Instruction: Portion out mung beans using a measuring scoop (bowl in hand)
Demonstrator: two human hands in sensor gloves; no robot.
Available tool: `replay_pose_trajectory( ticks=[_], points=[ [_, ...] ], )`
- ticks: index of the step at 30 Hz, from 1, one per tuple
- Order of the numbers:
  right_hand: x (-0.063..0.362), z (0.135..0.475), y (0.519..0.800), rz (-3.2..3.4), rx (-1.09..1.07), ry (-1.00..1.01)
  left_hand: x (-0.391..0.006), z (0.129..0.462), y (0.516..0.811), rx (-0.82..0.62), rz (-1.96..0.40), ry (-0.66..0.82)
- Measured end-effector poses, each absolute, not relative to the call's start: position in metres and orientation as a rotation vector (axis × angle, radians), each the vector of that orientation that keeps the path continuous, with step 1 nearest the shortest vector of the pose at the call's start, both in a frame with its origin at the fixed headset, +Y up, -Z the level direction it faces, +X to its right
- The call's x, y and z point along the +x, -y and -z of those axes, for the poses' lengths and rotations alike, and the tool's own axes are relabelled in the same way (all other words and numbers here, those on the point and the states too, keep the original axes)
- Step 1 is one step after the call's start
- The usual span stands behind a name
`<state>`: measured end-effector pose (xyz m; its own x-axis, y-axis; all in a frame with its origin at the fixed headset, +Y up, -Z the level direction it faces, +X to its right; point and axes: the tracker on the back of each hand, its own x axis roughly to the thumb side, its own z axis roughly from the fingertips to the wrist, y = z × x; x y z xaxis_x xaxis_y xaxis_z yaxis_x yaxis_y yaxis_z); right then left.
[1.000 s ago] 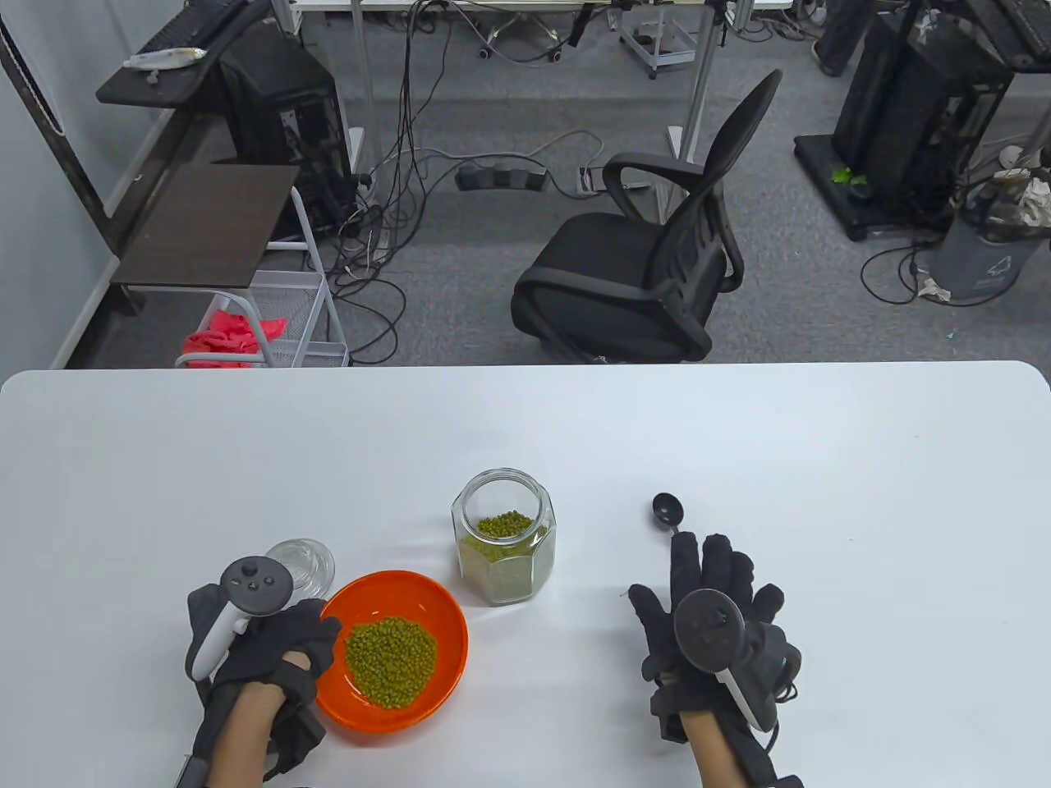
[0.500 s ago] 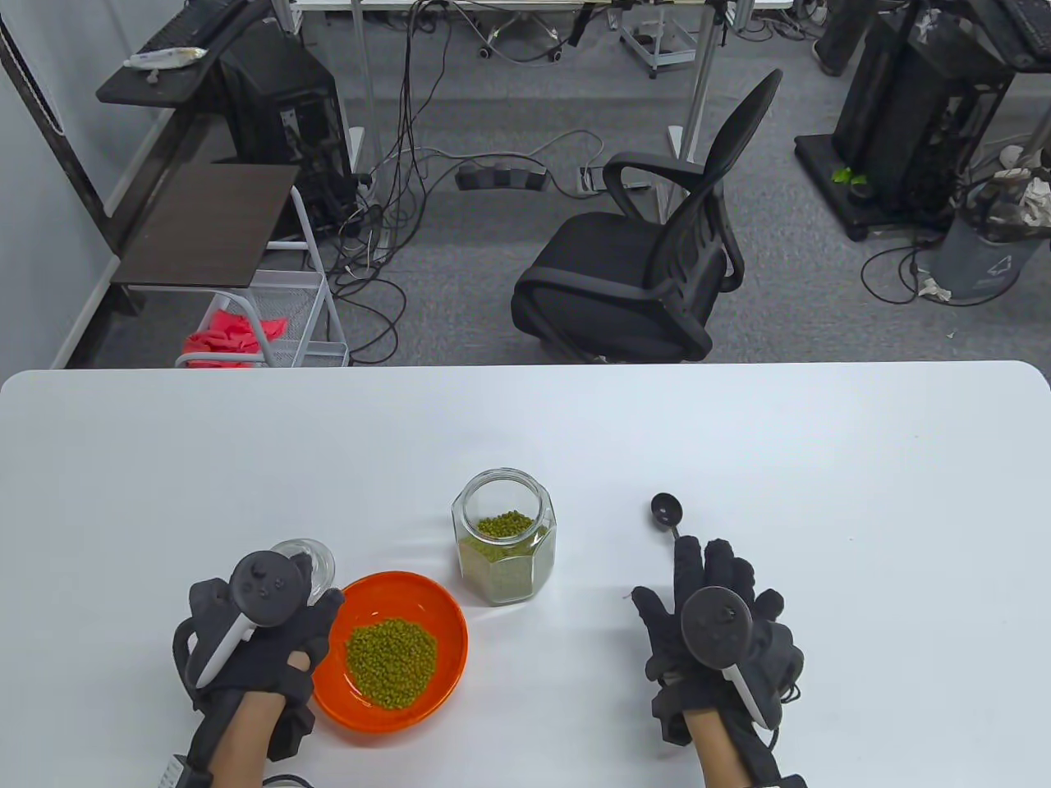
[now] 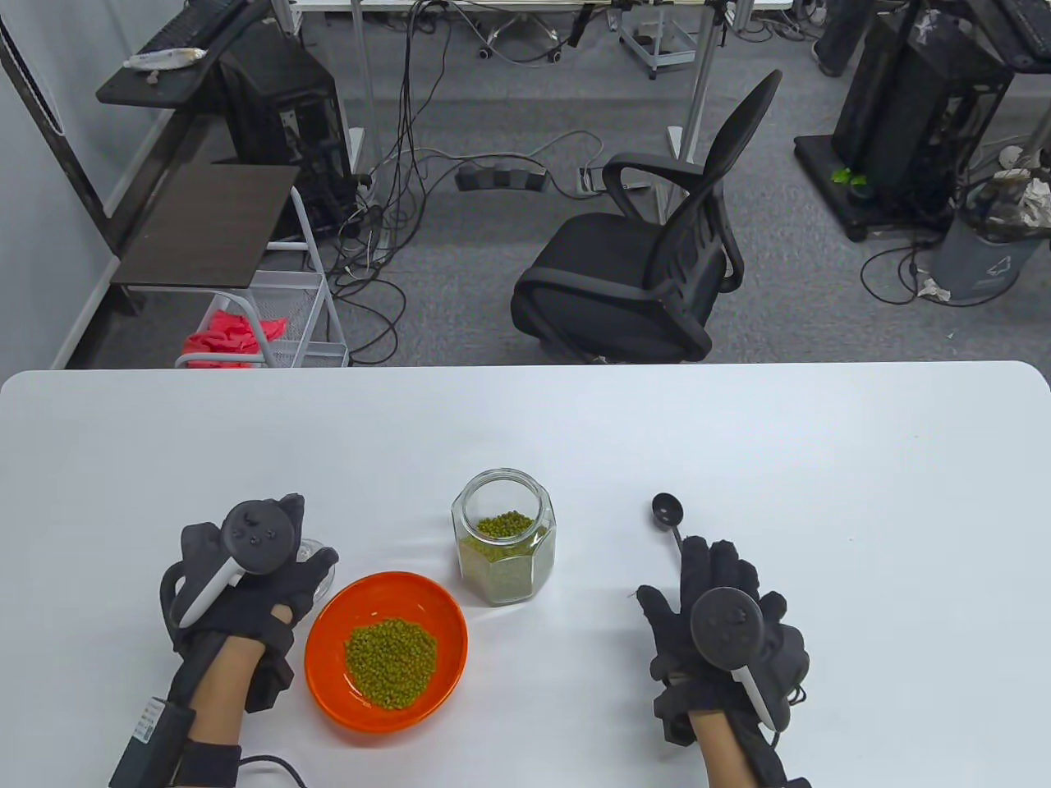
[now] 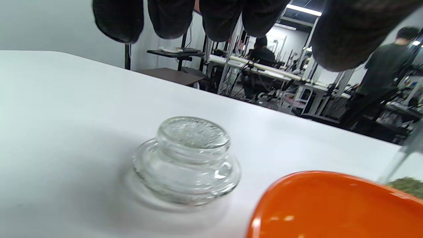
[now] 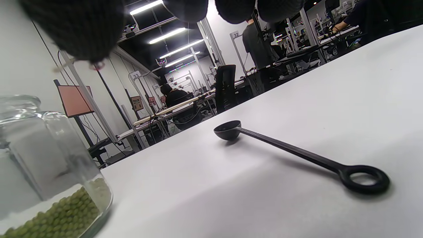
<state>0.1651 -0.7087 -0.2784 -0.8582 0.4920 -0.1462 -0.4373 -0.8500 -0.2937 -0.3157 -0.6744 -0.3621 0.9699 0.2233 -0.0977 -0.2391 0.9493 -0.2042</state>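
Observation:
An orange bowl [image 3: 447, 628] with a heap of mung beans [image 3: 390, 663] stands on the white table, free of both hands. Its rim shows in the left wrist view [image 4: 330, 201]. A glass jar [image 3: 502, 538] part full of beans stands open behind it, and it also shows in the right wrist view [image 5: 43, 165]. A black measuring scoop [image 3: 667, 510] lies on the table [image 5: 297, 153]. My right hand [image 3: 710, 574] is open above its handle end, not touching it. My left hand [image 3: 275, 542] is open above the glass jar lid [image 4: 186, 158], fingers [image 4: 172, 16] clear of it.
The table [image 3: 525, 427] stretches far and to the right beyond the objects. A black office chair [image 3: 649, 263] stands past the far edge. The lid sits close to the bowl's left rim.
My left hand has left the bowl's left rim and moved away from me, over the glass lid. My right hand has slid back a little along the scoop handle. The bowl stays put.

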Motion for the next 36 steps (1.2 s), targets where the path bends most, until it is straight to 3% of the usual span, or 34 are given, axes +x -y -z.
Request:
replay_pose_trajectory(
  ticks=[5, 15, 36],
  points=[
    [0.165, 0.279, 0.71, -2.614, -0.292, 0.331, -0.331, 0.383, 0.7, -0.357, -0.202, -0.129],
    [0.164, 0.281, 0.713, -2.62, -0.293, 0.3, -0.346, 0.399, 0.733, -0.48, -0.194, -0.143],
    [0.163, 0.281, 0.714, -2.647, -0.316, 0.29, -0.336, 0.404, 0.741, -0.42, -0.14, -0.139]
  ],
)
